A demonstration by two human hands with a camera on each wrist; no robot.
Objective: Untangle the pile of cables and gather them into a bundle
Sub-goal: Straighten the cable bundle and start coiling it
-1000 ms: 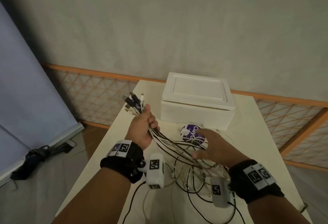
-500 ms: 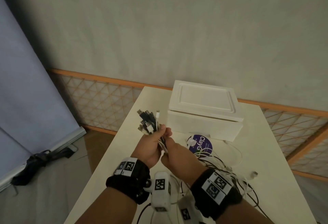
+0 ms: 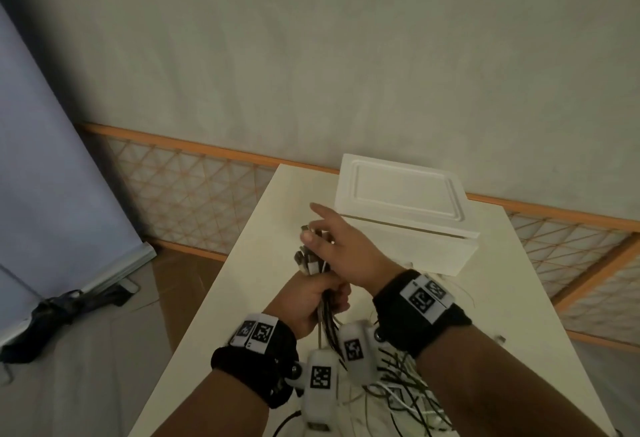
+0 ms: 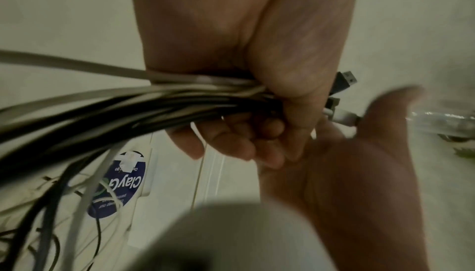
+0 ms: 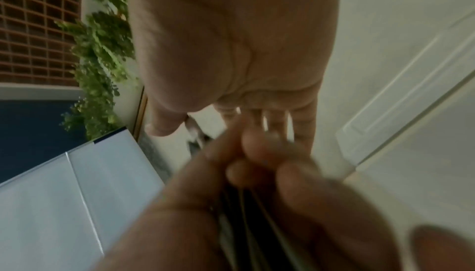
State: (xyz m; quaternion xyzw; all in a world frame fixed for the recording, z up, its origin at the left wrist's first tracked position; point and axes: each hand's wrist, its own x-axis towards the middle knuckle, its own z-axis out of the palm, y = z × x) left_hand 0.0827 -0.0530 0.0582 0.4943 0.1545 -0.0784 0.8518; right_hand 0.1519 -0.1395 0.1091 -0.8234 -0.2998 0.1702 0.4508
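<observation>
My left hand [image 3: 311,298] grips a bundle of black and white cables [image 3: 327,319] in a fist above the white table [image 3: 242,280]. The plug ends [image 3: 308,260] stick out above the fist. My right hand [image 3: 336,242] lies over those plug ends with straight fingers and the thumb spread, holding nothing. In the left wrist view the cables [image 4: 128,102] run through the left hand [image 4: 270,84], and USB plugs [image 4: 344,80] poke out past it, next to the right hand [image 4: 347,163]. The rest of the cables trails down in a loose tangle [image 3: 405,391].
A white foam box [image 3: 398,208] stands at the table's far end, just behind the hands. A round blue sticker disc [image 4: 120,184] lies under the loose cables. The table's left edge is close to my left arm. A dark bag [image 3: 59,308] lies on the floor at left.
My right hand left the loose cables on the right, came to the left fist, then slid up over the plug ends and opened. The left hand kept its grip.
</observation>
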